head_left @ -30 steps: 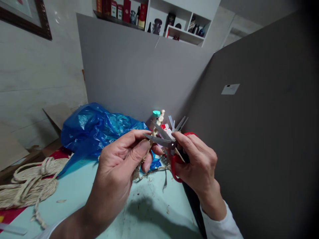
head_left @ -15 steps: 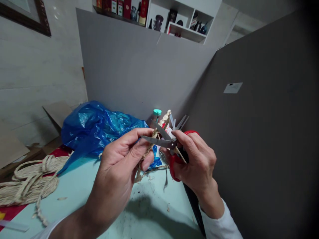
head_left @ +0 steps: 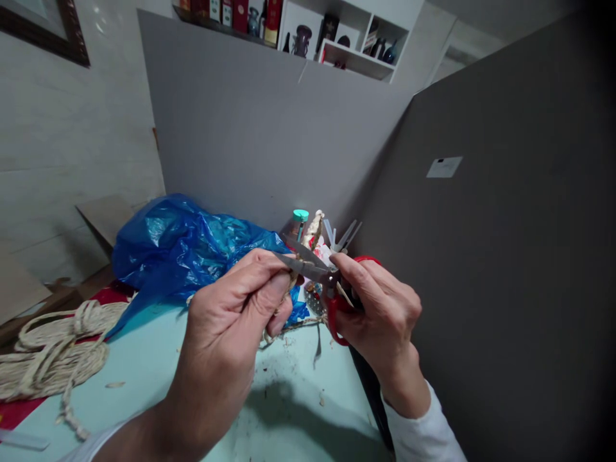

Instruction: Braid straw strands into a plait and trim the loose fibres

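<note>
Left fingers [head_left: 270, 294] pinch braided cord [head_left: 314, 228]; right fingers [head_left: 359, 276] hold scissors [head_left: 316, 273], blades parted. Advise: cord steady, left fingers clear.

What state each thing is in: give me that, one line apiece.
Scissors: partly open, held in right fingers
Braided cord: pinched in left fingers
Blue plastic bag: crumpled
Rope bundle: looped, loose end trailing
Teal-lidded jar: upright
Tabletop: littered with scraps
</note>
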`<state>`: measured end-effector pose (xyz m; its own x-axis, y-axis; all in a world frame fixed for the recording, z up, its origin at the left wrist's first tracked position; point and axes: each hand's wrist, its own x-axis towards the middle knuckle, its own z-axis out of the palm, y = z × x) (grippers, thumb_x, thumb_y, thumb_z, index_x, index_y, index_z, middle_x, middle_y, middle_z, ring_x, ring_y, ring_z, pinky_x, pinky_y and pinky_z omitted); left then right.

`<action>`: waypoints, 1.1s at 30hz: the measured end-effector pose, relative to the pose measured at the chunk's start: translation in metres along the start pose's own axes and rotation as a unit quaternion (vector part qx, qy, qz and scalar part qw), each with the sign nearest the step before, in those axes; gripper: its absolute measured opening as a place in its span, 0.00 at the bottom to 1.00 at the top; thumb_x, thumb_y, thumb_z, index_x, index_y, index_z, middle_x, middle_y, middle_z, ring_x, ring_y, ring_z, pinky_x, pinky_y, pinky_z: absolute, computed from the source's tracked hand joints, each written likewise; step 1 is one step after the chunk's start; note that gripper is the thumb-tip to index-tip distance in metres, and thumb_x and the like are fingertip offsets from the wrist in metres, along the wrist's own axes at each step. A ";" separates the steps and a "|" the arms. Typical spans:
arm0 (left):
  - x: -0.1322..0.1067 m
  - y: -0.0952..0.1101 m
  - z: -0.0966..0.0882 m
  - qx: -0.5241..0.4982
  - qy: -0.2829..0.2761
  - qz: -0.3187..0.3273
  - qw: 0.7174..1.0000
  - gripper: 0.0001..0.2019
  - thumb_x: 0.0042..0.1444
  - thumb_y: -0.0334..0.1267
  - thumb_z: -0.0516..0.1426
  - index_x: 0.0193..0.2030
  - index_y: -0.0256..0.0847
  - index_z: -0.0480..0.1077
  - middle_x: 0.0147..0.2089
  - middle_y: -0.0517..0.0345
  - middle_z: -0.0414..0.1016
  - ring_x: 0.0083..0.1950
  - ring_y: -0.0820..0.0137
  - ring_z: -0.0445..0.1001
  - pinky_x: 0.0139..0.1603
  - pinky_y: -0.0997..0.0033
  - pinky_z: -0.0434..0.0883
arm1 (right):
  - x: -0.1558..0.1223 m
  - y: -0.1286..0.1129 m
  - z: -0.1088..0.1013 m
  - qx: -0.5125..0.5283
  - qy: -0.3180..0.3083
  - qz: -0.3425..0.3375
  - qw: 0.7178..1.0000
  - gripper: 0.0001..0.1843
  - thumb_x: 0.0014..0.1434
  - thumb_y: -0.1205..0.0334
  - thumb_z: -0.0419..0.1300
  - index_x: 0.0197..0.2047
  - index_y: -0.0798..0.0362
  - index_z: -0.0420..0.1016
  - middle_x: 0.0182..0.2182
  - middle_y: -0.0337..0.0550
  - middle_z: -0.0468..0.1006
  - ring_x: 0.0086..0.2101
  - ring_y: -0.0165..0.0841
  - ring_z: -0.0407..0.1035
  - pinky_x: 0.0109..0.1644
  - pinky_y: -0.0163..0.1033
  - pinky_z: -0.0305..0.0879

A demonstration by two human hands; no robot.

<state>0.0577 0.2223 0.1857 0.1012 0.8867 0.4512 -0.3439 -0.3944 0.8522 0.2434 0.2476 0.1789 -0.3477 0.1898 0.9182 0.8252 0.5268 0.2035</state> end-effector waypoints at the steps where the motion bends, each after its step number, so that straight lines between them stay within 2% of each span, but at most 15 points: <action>1: 0.000 0.000 0.000 0.007 0.000 -0.002 1.000 0.09 0.65 0.34 0.58 0.40 0.51 0.80 0.36 0.62 0.65 0.29 0.77 0.59 0.26 0.74 0.57 | -0.001 0.001 0.000 0.001 -0.003 -0.002 1.000 0.17 0.55 0.75 0.57 0.46 0.51 0.75 0.24 0.38 0.73 0.23 0.30 0.64 0.29 0.34 0.63; 5: 0.002 0.001 0.001 0.002 -0.004 -0.010 1.000 0.09 0.65 0.36 0.58 0.42 0.50 0.81 0.35 0.62 0.66 0.27 0.79 0.59 0.25 0.75 0.57 | -0.003 0.004 0.002 0.017 -0.014 0.012 1.000 0.14 0.57 0.74 0.57 0.45 0.52 0.74 0.24 0.38 0.74 0.23 0.28 0.65 0.28 0.33 0.64; 7: 0.002 0.001 0.003 -0.014 -0.012 -0.022 1.000 0.08 0.65 0.38 0.58 0.41 0.49 0.82 0.37 0.61 0.69 0.26 0.80 0.58 0.24 0.75 0.57 | -0.002 0.004 0.003 0.055 -0.001 0.073 0.996 0.09 0.58 0.71 0.60 0.42 0.52 0.75 0.25 0.38 0.75 0.22 0.27 0.65 0.27 0.32 0.64; 9: 0.001 0.001 0.004 -0.018 -0.018 -0.032 0.999 0.08 0.64 0.39 0.60 0.41 0.49 0.82 0.39 0.60 0.72 0.27 0.80 0.62 0.25 0.78 0.60 | 0.000 0.002 0.002 0.139 0.021 0.181 0.973 0.04 0.60 0.66 0.62 0.40 0.52 0.75 0.25 0.36 0.74 0.21 0.25 0.64 0.26 0.32 0.64; 10: 0.001 0.000 0.004 -0.013 -0.020 -0.033 0.999 0.07 0.63 0.39 0.60 0.41 0.50 0.82 0.39 0.60 0.74 0.29 0.79 0.65 0.27 0.79 0.62 | 0.001 0.001 0.001 0.197 0.032 0.238 0.951 0.03 0.61 0.64 0.63 0.40 0.51 0.76 0.24 0.35 0.73 0.20 0.25 0.63 0.24 0.31 0.64; 12: 0.000 -0.001 0.004 0.005 -0.019 -0.032 0.999 0.06 0.61 0.39 0.63 0.41 0.51 0.82 0.38 0.61 0.76 0.35 0.76 0.69 0.32 0.80 0.65 | 0.004 0.000 -0.003 0.319 0.042 0.336 0.885 0.05 0.61 0.59 0.64 0.40 0.50 0.76 0.23 0.34 0.72 0.18 0.25 0.63 0.21 0.31 0.64; 14: 0.000 -0.002 0.005 0.021 -0.006 -0.030 0.999 0.05 0.58 0.38 0.65 0.40 0.52 0.82 0.35 0.63 0.76 0.35 0.75 0.70 0.31 0.80 0.65 | 0.007 -0.002 -0.007 0.421 0.031 0.389 0.819 0.07 0.62 0.56 0.64 0.42 0.48 0.75 0.25 0.35 0.75 0.19 0.26 0.67 0.21 0.31 0.67; 18: -0.003 -0.002 0.012 0.092 0.046 -0.003 0.995 0.02 0.55 0.37 0.66 0.34 0.49 0.82 0.28 0.64 0.75 0.27 0.75 0.65 0.25 0.77 0.62 | 0.012 -0.008 -0.014 0.561 -0.021 0.381 0.735 0.10 0.61 0.56 0.65 0.45 0.48 0.74 0.33 0.38 0.81 0.29 0.31 0.78 0.33 0.36 0.78; 22: -0.006 -0.003 0.016 0.208 0.061 0.095 0.972 0.04 0.54 0.33 0.64 0.30 0.46 0.78 0.26 0.66 0.74 0.23 0.77 0.62 0.22 0.76 0.60 | 0.015 -0.018 -0.014 0.617 -0.049 0.391 0.681 0.16 0.58 0.60 0.69 0.46 0.48 0.70 0.34 0.37 0.82 0.32 0.33 0.79 0.38 0.38 0.79; 25: -0.007 -0.008 0.012 0.298 0.027 0.166 0.940 0.05 0.56 0.30 0.62 0.33 0.45 0.76 0.29 0.66 0.76 0.24 0.76 0.66 0.23 0.76 0.62 | 0.016 -0.024 -0.014 0.630 -0.049 0.409 0.659 0.19 0.55 0.64 0.70 0.46 0.48 0.68 0.35 0.36 0.82 0.36 0.32 0.79 0.42 0.38 0.78; 27: -0.007 -0.012 0.008 0.336 0.010 0.194 0.921 0.06 0.57 0.29 0.61 0.35 0.46 0.75 0.31 0.67 0.78 0.26 0.76 0.69 0.25 0.77 0.64 | 0.017 -0.025 -0.014 0.628 -0.046 0.421 0.653 0.19 0.55 0.65 0.71 0.46 0.48 0.68 0.35 0.36 0.82 0.37 0.32 0.79 0.42 0.36 0.77; 33: -0.004 -0.011 0.008 0.338 0.001 0.193 0.921 0.07 0.58 0.30 0.61 0.34 0.48 0.74 0.31 0.71 0.78 0.27 0.78 0.71 0.29 0.81 0.67 | 0.018 -0.022 -0.016 0.602 -0.056 0.415 0.679 0.18 0.54 0.60 0.70 0.43 0.47 0.66 0.35 0.38 0.81 0.38 0.37 0.79 0.43 0.44 0.78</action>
<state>0.0688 0.2214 0.1768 0.0910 0.6484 0.7559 0.3059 -0.7405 0.5984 0.2265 0.2265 0.1961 -0.0724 0.8622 0.5014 -0.1822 0.4829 -0.8565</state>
